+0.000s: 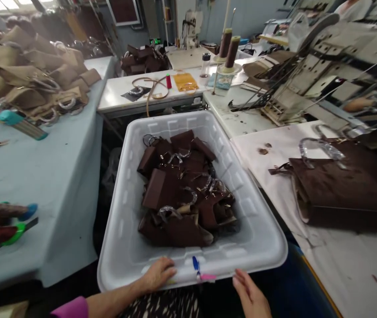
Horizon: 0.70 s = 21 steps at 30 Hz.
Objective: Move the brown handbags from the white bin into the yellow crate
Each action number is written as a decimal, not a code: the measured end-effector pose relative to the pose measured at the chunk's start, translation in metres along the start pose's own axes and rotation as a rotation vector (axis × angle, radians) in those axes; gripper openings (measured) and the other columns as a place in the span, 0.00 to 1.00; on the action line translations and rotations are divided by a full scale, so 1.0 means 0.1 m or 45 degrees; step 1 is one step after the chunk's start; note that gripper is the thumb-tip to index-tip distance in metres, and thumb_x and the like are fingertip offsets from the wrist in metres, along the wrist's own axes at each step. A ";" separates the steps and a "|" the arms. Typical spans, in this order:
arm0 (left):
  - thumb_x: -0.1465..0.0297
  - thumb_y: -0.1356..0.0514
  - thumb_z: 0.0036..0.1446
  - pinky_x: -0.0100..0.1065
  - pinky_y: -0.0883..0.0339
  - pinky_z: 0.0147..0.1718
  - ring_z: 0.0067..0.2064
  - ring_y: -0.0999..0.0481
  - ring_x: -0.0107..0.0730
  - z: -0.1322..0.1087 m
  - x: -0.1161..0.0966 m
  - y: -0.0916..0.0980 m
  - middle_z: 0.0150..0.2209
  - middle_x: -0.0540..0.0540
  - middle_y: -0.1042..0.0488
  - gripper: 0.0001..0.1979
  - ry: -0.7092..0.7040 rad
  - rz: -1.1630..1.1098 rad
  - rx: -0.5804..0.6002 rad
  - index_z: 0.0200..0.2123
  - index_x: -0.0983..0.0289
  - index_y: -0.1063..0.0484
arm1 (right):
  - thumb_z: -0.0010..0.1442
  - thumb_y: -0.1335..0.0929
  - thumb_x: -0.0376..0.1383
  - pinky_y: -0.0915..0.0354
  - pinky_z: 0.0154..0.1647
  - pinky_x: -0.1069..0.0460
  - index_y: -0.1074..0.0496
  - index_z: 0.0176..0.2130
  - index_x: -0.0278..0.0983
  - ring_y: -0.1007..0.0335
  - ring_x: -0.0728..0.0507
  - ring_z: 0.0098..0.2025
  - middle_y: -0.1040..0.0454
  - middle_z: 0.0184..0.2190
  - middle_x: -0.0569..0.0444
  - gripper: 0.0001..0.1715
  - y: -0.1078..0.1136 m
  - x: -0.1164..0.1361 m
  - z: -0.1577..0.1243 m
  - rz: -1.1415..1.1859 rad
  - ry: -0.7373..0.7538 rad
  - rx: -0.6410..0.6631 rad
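Note:
A large white plastic tub (pixel 118 212) stands in front of me, holding a heap of dark brown handbags (pixel 175 227) with plastic-wrapped handles. My left hand (pixel 158 274) is closed over the near rim of the tub, left of its middle. My right hand (pixel 250 293) is at the same rim further right, fingers stretched out with the tips at its edge; it holds nothing. Between the hands, a blue and pink tie (pixel 197 269) hangs on the rim.
Tan handbags (pixel 32 66) are piled on the left table beside a teal-ended tool (pixel 23 123) and thread spools (pixel 6 212). A sewing machine (pixel 324 66) stands on the right, with a brown handbag (pixel 347 185) before it. Behind the tub is a white table (pixel 115 95).

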<state>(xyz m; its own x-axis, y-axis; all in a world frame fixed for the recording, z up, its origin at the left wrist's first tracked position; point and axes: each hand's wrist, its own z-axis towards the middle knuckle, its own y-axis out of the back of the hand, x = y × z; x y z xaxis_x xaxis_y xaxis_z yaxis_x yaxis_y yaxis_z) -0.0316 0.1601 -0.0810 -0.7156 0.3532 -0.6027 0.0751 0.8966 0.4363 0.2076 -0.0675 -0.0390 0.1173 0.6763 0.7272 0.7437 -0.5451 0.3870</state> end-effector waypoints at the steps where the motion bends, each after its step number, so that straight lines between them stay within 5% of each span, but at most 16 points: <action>1: 0.57 0.52 0.58 0.33 0.38 0.48 0.46 0.29 0.38 0.02 0.03 -0.01 0.43 0.55 0.25 0.22 0.029 -0.059 -0.070 0.42 0.64 0.26 | 0.50 0.34 0.55 0.34 0.52 0.44 0.28 0.45 0.35 0.30 0.34 0.49 0.25 0.44 0.43 0.32 0.03 0.06 0.13 -0.005 0.018 -0.005; 4: 0.57 0.52 0.57 0.33 0.37 0.37 0.36 0.28 0.37 0.09 0.09 -0.07 0.30 0.54 0.26 0.21 0.165 -0.198 -0.281 0.29 0.66 0.27 | 0.53 0.37 0.54 0.35 0.53 0.46 0.32 0.49 0.33 0.30 0.36 0.50 0.27 0.47 0.43 0.34 0.12 0.20 0.53 -0.028 0.088 0.005; 7: 0.60 0.53 0.56 0.33 0.38 0.34 0.33 0.29 0.36 0.16 0.17 -0.08 0.26 0.54 0.29 0.20 0.288 -0.288 -0.469 0.26 0.67 0.29 | 0.53 0.38 0.54 0.35 0.51 0.44 0.33 0.48 0.30 0.29 0.35 0.48 0.26 0.45 0.39 0.35 0.21 0.28 0.94 -0.085 0.144 0.003; 12: 0.61 0.54 0.58 0.37 0.35 0.45 0.43 0.28 0.40 0.45 0.45 0.27 0.42 0.62 0.27 0.22 0.478 -0.412 -0.844 0.45 0.71 0.34 | 0.52 0.38 0.54 0.37 0.53 0.43 0.32 0.47 0.32 0.30 0.34 0.48 0.27 0.45 0.40 0.33 0.25 0.43 1.69 -0.249 0.252 -0.003; 15: 0.63 0.50 0.57 0.42 0.42 0.56 0.57 0.35 0.43 0.79 0.56 0.59 0.55 0.66 0.35 0.24 0.444 -0.266 -1.001 0.53 0.71 0.39 | 0.53 0.38 0.55 0.40 0.54 0.38 0.32 0.49 0.32 0.33 0.31 0.50 0.29 0.48 0.39 0.35 0.14 0.54 2.17 -0.377 0.298 -0.070; 17: 0.67 0.43 0.53 0.43 0.50 0.61 0.64 0.45 0.43 1.10 0.52 0.78 0.62 0.64 0.43 0.27 0.218 -0.001 -0.931 0.57 0.68 0.41 | 0.52 0.38 0.55 0.42 0.54 0.36 0.33 0.50 0.33 0.35 0.29 0.51 0.31 0.50 0.39 0.36 0.02 0.59 2.48 -0.453 0.324 -0.123; 19: 0.71 0.38 0.48 0.41 0.54 0.63 0.66 0.51 0.42 1.45 0.41 0.93 0.65 0.63 0.48 0.36 0.029 0.248 -0.662 0.61 0.68 0.45 | 0.53 0.39 0.54 0.43 0.55 0.36 0.34 0.52 0.33 0.37 0.29 0.51 0.33 0.52 0.39 0.36 -0.10 0.60 2.72 -0.502 0.344 -0.158; 21: 0.68 0.35 0.46 0.42 0.49 0.61 0.64 0.45 0.46 1.79 0.26 1.04 0.63 0.64 0.44 0.41 0.047 0.350 -0.356 0.62 0.68 0.47 | 0.54 0.40 0.52 0.45 0.56 0.36 0.35 0.53 0.32 0.39 0.30 0.53 0.34 0.53 0.38 0.35 -0.22 0.61 2.87 -0.527 0.357 -0.173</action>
<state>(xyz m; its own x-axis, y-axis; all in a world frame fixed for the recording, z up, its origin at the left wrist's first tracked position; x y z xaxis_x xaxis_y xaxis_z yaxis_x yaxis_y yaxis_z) 0.0815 0.3103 -0.1709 -0.7201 0.5554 -0.4158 0.0786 0.6607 0.7465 0.3876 0.1281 -0.1659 -0.3634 0.7006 0.6141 0.5959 -0.3319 0.7312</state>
